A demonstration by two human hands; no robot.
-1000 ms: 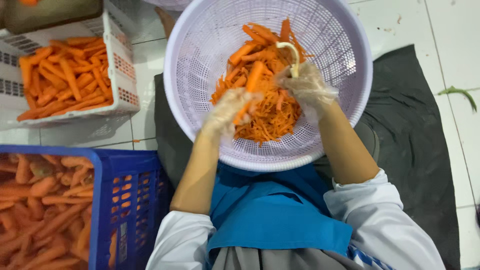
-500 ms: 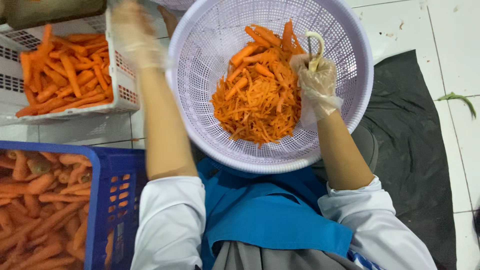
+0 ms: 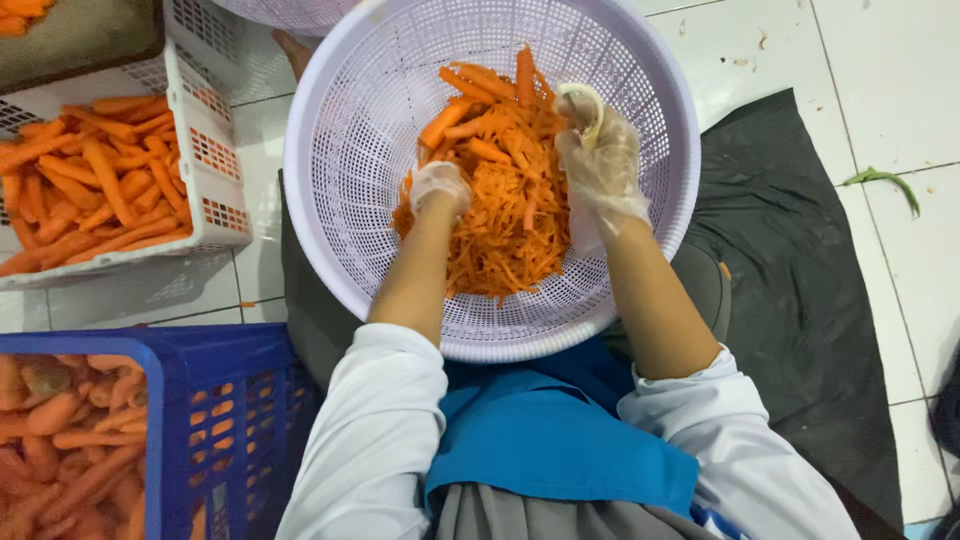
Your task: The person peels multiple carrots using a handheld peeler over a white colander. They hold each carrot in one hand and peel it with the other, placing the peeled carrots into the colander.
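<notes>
A round lilac plastic basket [image 3: 330,200] rests in my lap, holding a heap of shredded carrot [image 3: 505,215] and several carrot sticks. My left hand [image 3: 438,186], in a thin clear glove, is down on the left side of the heap with its fingers curled. A carrot stick [image 3: 445,124] pokes out just beyond the fingers. My right hand [image 3: 603,160], also gloved, is over the right side of the heap and grips a pale yellow peeler [image 3: 583,103] at the fingertips.
A white crate [image 3: 205,160] of peeled carrot sticks stands at the left. A blue crate [image 3: 215,420] of whole carrots is at the lower left. A dark mat [image 3: 800,270] lies on the white tiled floor, and a green scrap [image 3: 885,182] is at the right.
My left hand came back from the white crate into the basket. The right hand with the peeler stayed over the heap. The view sits closer to the basket.
</notes>
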